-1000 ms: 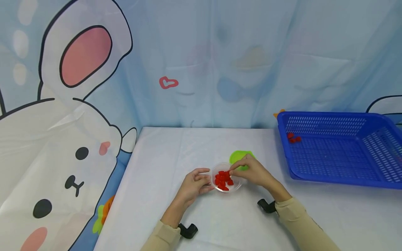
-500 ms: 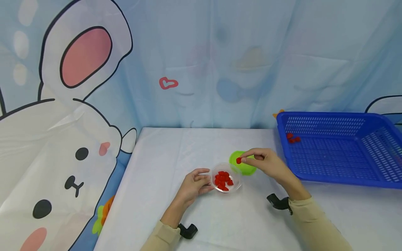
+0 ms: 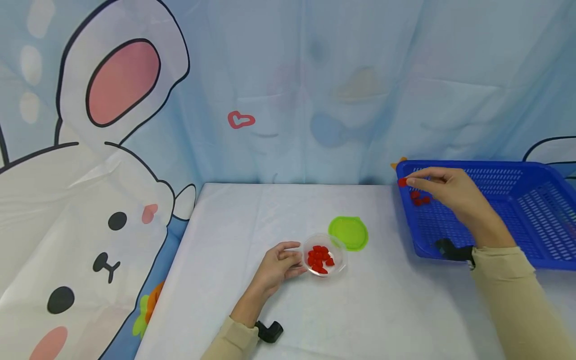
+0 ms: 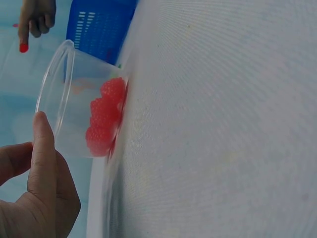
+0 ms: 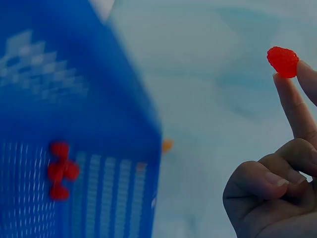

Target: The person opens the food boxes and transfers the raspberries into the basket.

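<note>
My right hand (image 3: 456,192) pinches a red raspberry (image 5: 283,62) between thumb and index finger, above the left rim of the blue basket (image 3: 472,252). The other fingers curl toward the palm in the right wrist view. Several raspberries (image 5: 60,170) sit in a corner of that basket. On the table stands a clear plastic cup (image 3: 340,254) with more raspberries (image 4: 104,116) at its bottom. My left hand (image 3: 275,266) is at the cup's left side, fingers loosely extended, a fingertip against the wall near the rim. The cup is upright.
A bright green lid (image 3: 349,233) lies flat just behind the cup. White cloth (image 3: 252,220) covers the table, and a patterned blue curtain (image 3: 279,90) hangs along the back. The basket's raised walls border the table's right side.
The right hand has lifted a raspberry from the cup and carried it right and away, over the lid, up to the basket's left rim. The left hand and cup stay where they were.
</note>
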A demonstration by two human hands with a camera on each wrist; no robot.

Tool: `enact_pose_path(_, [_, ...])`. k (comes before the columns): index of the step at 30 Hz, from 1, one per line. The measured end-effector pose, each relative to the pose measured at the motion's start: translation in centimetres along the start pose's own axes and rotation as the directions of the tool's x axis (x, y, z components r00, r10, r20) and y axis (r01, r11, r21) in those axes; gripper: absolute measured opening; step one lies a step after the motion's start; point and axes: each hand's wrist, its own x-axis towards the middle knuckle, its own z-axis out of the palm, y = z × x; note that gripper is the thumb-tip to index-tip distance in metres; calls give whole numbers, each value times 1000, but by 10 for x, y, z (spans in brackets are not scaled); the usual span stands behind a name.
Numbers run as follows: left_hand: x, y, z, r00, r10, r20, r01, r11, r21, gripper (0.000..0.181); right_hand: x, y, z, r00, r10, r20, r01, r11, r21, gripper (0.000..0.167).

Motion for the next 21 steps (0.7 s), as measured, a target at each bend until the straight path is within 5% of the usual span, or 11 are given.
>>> enact_pose_path(5, [-1, 1, 0, 1000, 0, -2, 0, 1000, 4, 37, 29, 29, -30, 996, 83, 11, -83, 995, -58, 68])
enact_pose_path(12, [1, -1, -2, 1000, 6, -2, -6, 1000, 2, 35, 61, 75, -46, 974, 226, 15, -221, 962, -158, 97])
enact_pose_path(21, [2, -1, -1, 1000, -3, -4, 3, 1000, 0, 35, 81, 122, -45, 931, 360, -56, -364, 921, -135, 90])
